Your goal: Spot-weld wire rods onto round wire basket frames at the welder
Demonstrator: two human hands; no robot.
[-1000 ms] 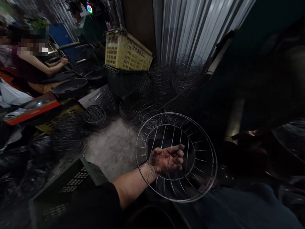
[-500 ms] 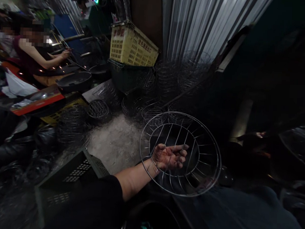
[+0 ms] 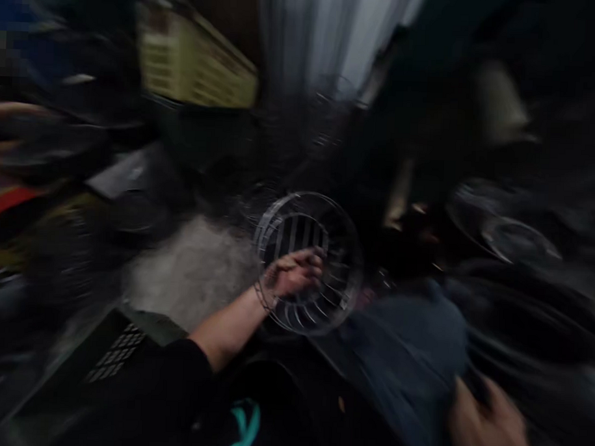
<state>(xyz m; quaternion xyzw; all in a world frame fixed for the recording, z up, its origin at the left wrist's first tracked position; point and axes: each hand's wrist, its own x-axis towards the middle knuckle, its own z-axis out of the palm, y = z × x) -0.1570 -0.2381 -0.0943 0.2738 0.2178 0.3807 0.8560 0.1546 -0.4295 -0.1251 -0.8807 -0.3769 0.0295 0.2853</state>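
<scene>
Head view: a round wire basket (image 3: 305,231) encircles the half-curled left hand (image 3: 296,273), whether gripped I cannot tell; beyond it sits a yellow crate (image 3: 200,67), leftward a green crate (image 3: 114,356). Blur hides the cut-off right hand's (image 3: 490,418) grip.

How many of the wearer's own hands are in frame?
2: left hand at the wire basket, mid-frame; right hand at lower right, beside the blue fabric, blurred.

Silvery, stripe-barred wire basket (image 3: 305,231), yellow crate (image 3: 200,67), blue-grey cloth (image 3: 410,344), turquoise strip (image 3: 244,432)
</scene>
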